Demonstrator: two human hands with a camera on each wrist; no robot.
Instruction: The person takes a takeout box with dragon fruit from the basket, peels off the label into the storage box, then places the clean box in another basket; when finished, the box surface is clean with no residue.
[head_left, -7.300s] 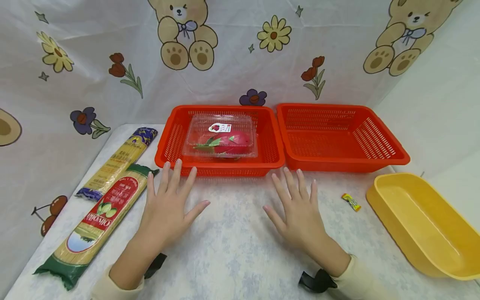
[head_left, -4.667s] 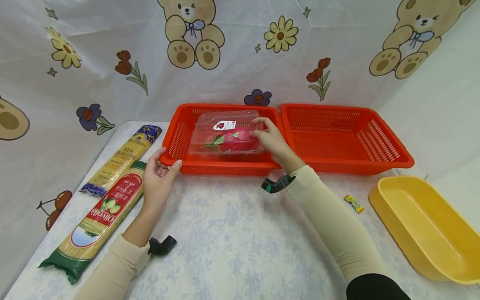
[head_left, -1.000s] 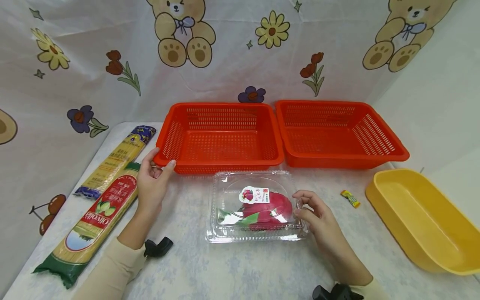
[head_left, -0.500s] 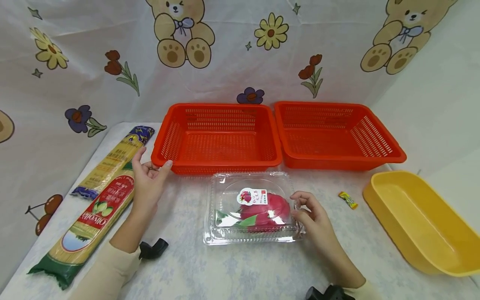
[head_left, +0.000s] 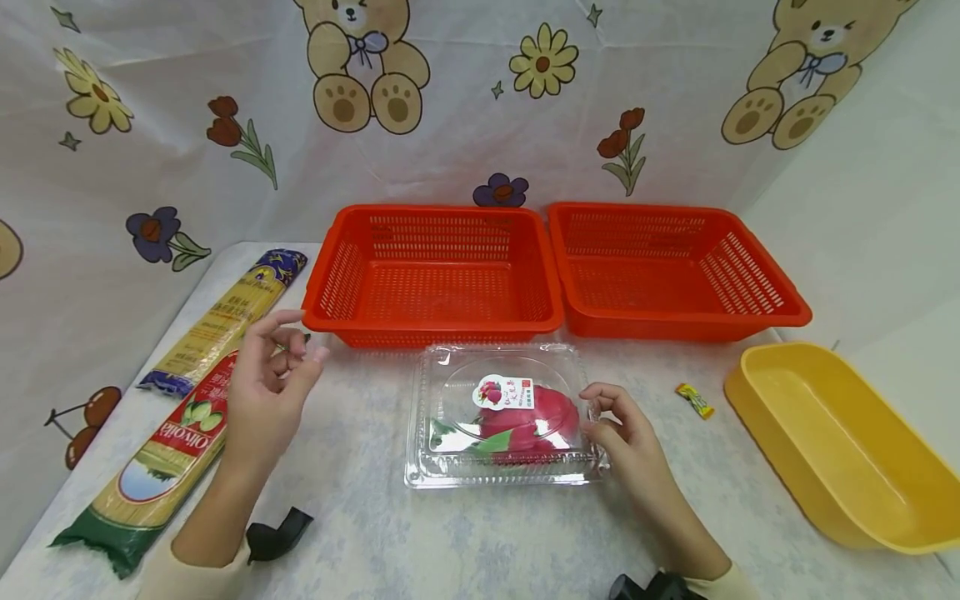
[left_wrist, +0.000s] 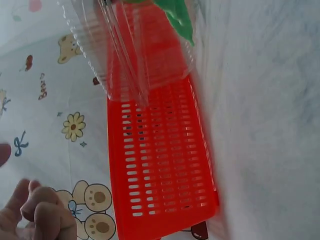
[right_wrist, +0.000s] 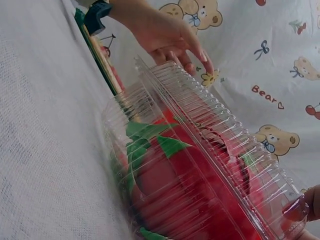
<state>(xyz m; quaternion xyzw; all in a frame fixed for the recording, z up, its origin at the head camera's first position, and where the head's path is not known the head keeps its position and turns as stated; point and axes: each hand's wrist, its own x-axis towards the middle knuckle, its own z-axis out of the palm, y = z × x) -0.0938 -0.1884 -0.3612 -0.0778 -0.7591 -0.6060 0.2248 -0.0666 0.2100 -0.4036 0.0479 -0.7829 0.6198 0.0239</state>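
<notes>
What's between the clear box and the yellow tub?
Head view: the right hand, at the right edge of the clear box, then a small yellow packet near the yellow tub.

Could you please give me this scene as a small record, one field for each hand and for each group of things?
Right hand: pinches the right edge of the box
Left hand: holds nothing; near the left basket's front corner
Box: clear, lid closed, label on top
Inside box: red fruit with green tips
Behind box: left basket and right basket, both red
Left side: blue pack, green pack
Right side: candy, yellow tub
</notes>
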